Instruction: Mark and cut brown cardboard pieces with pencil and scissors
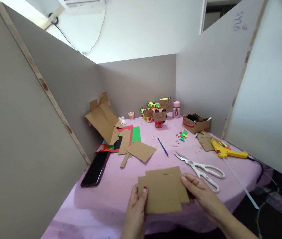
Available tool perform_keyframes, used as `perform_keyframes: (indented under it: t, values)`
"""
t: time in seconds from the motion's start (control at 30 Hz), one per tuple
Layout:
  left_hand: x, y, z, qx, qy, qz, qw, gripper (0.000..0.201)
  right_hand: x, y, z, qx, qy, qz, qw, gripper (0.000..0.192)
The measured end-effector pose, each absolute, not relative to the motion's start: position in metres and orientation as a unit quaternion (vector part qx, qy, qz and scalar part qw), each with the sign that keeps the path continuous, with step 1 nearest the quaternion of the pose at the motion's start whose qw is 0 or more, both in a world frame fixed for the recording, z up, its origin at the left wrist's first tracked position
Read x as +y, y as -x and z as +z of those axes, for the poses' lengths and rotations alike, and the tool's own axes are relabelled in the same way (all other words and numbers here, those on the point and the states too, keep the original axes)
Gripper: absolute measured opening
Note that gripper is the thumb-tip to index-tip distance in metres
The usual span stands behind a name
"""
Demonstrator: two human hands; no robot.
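My left hand (138, 204) grips a square cardboard piece (163, 194) by its left edge, thumb on top. Behind it lies a second cardboard piece (183, 186), offset up and to the right, and my right hand (202, 192) pinches its right edge. The two pieces overlap above the table's near edge. Just beyond my right hand, white-handled scissors (195, 166) lie with blades slightly apart. Further off are a blue pencil (162, 147), a loose cardboard sheet (142, 150) and a narrow cardboard strip (124, 161).
A phone (95, 169) and a bent cardboard sheet (102, 119) sit left. Small cardboard figures (159, 116) and a pink flask (176, 109) stand at the back. A yellow glue gun (227, 151) with glue stick and a small box (197, 124) are right. Grey partitions (136, 79) surround the table.
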State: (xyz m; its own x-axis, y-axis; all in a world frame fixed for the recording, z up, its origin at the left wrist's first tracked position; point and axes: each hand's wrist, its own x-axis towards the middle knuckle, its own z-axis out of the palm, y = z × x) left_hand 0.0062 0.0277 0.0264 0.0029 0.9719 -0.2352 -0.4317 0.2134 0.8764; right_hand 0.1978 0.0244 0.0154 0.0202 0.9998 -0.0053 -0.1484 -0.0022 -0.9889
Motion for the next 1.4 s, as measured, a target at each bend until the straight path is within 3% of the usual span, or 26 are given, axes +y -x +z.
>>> perform_keyframes:
  t: [0.17, 0.33, 0.43, 0.6, 0.7, 0.77, 0.9, 1.03, 1.4]
  values:
    - [0.036, -0.019, 0.022, 0.432, -0.377, 0.547, 0.61, 0.038, 0.025, -0.188, 0.017, -0.501, 0.418, 0.531, 0.541, 0.027]
    - [0.051, -0.009, 0.019, 0.435, -0.532, 0.525, 0.502, 0.017, 0.039, -0.201, 0.012, -0.671, 0.465, 0.331, 0.474, 0.022]
    - [0.054, -0.002, 0.013, 0.455, -0.565, 0.503, 0.47, 0.006, 0.047, -0.203, -0.005, -0.684, 0.494, 0.287, 0.453, 0.019]
    - [0.049, -0.008, 0.008, 0.473, -0.559, 0.523, 0.437, 0.039, 0.053, -0.2, -0.022, -0.684, 0.524, 0.265, 0.434, 0.018]
    - [0.049, -0.014, 0.012, 0.476, -0.578, 0.52, 0.411, 0.027, 0.052, -0.196, -0.019, -0.672, 0.538, 0.271, 0.431, 0.019]
    - [0.051, -0.017, 0.013, 0.479, -0.586, 0.514, 0.405, 0.019, 0.05, -0.191, -0.015, -0.658, 0.547, 0.281, 0.435, 0.034]
    - [0.052, -0.024, 0.01, 0.485, -0.573, 0.523, 0.403, 0.033, 0.045, -0.176, -0.01, -0.635, 0.552, 0.316, 0.438, 0.059]
    - [0.048, -0.034, 0.01, 0.49, -0.551, 0.53, 0.42, 0.056, 0.045, -0.168, -0.004, -0.621, 0.551, 0.343, 0.439, 0.058]
    - [0.049, -0.043, 0.008, 0.496, -0.552, 0.523, 0.419, 0.057, 0.044, -0.172, -0.007, -0.592, 0.548, 0.386, 0.446, 0.055]
